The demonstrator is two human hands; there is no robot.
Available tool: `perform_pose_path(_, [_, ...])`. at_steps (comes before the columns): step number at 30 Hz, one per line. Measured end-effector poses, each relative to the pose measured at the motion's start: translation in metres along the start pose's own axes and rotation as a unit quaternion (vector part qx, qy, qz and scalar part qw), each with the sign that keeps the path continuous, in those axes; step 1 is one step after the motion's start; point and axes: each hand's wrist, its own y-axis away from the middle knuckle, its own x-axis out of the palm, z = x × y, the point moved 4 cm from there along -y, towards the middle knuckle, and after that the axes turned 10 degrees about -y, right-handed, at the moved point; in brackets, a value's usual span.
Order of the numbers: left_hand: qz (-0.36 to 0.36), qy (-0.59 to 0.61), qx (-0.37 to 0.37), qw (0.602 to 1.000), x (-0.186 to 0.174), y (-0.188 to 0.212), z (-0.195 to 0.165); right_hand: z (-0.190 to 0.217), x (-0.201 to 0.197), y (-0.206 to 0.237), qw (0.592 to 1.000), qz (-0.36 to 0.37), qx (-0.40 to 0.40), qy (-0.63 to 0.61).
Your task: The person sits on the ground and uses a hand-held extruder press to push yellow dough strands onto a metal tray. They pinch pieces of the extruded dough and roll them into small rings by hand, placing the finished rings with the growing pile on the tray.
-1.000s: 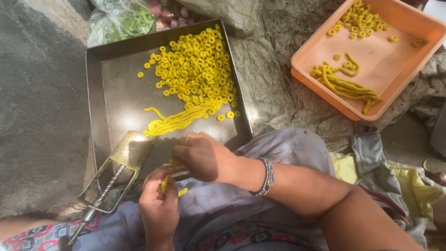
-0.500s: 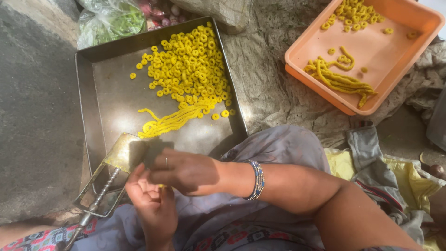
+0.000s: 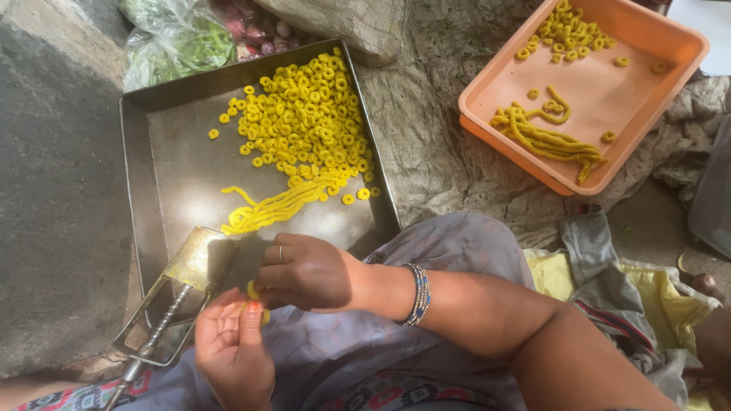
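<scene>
i am seeing both hands pinching yellow dough strand (image 3: 253,291) over lap: right hand (image 3: 304,272) clenching it, left hand (image 3: 232,342) supporting below, curling ring. metal tray (image 3: 141,190) lying beside, collecting finished rings (image 3: 312,122).

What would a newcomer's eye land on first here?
Probably the heap of yellow dough rings in the grey metal tray, upper left, with loose dough strands below it. Next, the orange tray at upper right, holding more rings and strands. At the bottom, the left hand and right hand pinch a small yellow dough piece beside a metal press.
</scene>
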Motion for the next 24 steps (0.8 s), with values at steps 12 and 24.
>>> perform_pose_path(12, [-0.008,-0.034,-0.035,0.999,-0.014,0.006,0.016,0.018,-0.007,-0.006,0.995,-0.004,-0.062,0.084])
perform_pose_path(24, [0.119,-0.008,-0.095,0.988,-0.001,0.004,0.018,-0.006,0.0,-0.003,0.987,0.011,0.126,0.098])
